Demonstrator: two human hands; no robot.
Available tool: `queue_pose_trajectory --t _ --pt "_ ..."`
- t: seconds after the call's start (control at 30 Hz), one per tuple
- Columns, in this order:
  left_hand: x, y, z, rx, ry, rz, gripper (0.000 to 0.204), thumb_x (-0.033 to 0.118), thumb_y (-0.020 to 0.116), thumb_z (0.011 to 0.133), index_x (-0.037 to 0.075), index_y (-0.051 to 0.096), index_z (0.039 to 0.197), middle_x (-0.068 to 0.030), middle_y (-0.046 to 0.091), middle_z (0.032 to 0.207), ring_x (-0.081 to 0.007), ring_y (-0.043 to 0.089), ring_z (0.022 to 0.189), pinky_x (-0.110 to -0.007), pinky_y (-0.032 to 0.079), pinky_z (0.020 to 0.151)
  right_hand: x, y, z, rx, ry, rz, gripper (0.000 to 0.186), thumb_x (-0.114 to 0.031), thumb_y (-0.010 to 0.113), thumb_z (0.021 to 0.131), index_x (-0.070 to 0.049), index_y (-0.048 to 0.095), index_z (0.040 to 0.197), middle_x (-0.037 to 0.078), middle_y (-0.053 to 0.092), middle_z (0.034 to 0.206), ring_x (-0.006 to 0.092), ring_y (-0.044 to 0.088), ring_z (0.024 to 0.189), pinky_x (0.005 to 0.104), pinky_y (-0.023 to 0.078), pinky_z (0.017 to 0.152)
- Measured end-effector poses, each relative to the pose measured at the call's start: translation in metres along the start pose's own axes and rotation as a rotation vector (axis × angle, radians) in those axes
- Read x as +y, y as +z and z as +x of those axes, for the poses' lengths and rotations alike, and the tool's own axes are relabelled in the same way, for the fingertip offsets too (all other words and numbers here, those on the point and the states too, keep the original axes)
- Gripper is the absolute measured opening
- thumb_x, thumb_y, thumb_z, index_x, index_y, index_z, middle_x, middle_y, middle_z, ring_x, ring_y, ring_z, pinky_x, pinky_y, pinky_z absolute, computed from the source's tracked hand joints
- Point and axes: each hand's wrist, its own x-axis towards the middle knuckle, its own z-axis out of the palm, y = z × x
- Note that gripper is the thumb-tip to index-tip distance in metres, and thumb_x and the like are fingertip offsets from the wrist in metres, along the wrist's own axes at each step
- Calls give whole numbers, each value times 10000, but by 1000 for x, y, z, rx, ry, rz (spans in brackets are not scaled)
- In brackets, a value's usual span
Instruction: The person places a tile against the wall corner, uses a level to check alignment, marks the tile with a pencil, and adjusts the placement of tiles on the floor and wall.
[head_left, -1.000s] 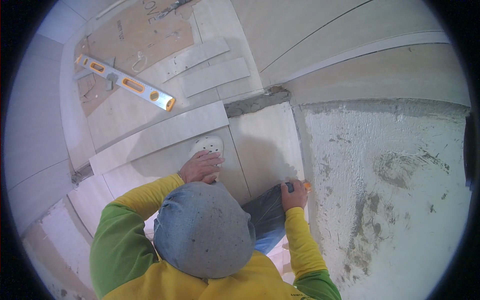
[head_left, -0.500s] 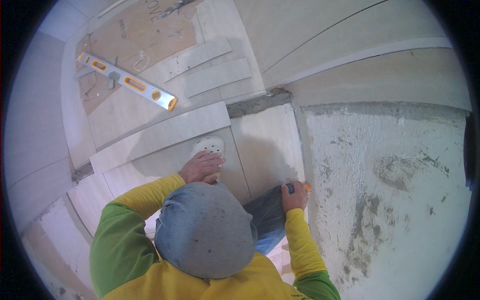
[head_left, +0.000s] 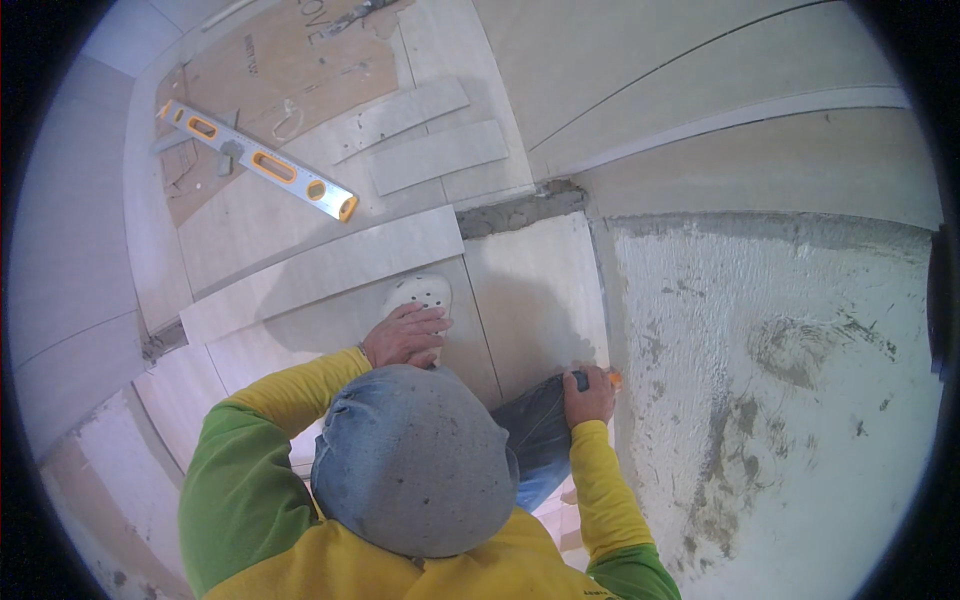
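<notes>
My left hand (head_left: 406, 335) lies with fingers stretched out over a white clog with holes (head_left: 418, 291) on my foot, just beyond my bent, jeans-clad knee (head_left: 410, 450). Closed fingers of my right hand (head_left: 590, 394) wrap a small tool with orange and dark parts (head_left: 615, 379), beside my other leg. Its kind is mostly hidden by the hand. Pale floor tiles (head_left: 525, 290) lie under and ahead of me. A narrow tile strip (head_left: 330, 270) lies just beyond the clog, and a bare mortar gap (head_left: 520, 210) runs on from its right end.
A spirit level (head_left: 258, 160) with orange trim lies ahead on the left, across tile and brown cardboard (head_left: 290, 75). Two cut tile strips (head_left: 440, 157) rest to its right. On my right is a rough, white-coated recess (head_left: 780, 400). Tiled walls (head_left: 70, 210) rise along the sides.
The view has shifted very slightly. Both hands stay in the same places, and nothing has been picked up or let go.
</notes>
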Motion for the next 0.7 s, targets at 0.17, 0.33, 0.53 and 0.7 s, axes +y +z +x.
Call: queue_pose_trajectory --t 0.17,0.33,0.53,0.7 --pt "0 -1 0 -1 2 3 264 280 591 884 111 672 1069 -96 542 1354 -253 394 1360 -468 264 1127 -4 -4 0 -34 35 14 379 -387 675 785 -117 680 1051 148 597 1233 353 528 1154 467 415 987" --pt "0 1 -1 -3 -8 14 270 295 578 885 114 672 1063 -91 541 1356 -250 394 1360 -467 261 1128 -5 -5 0 -48 51 7 383 -396 666 788 -128 682 1062 148 592 1241 347 522 1165 466 409 997" --pt "0 1 0 -9 -11 4 261 292 585 885 121 673 1060 -82 542 1357 -248 396 1359 -471 263 1125 -3 -4 1 -60 56 29 392 -395 669 792 -135 680 1085 152 585 1251 346 513 1179 462 393 1019" --pt "-3 4 -1 -10 -1 6 266 276 642 861 107 662 1066 -64 519 1392 -263 405 1356 -502 268 1117 0 -3 1 -66 48 35 399 -388 678 793 -133 676 1099 154 584 1253 342 507 1188 457 384 1029"
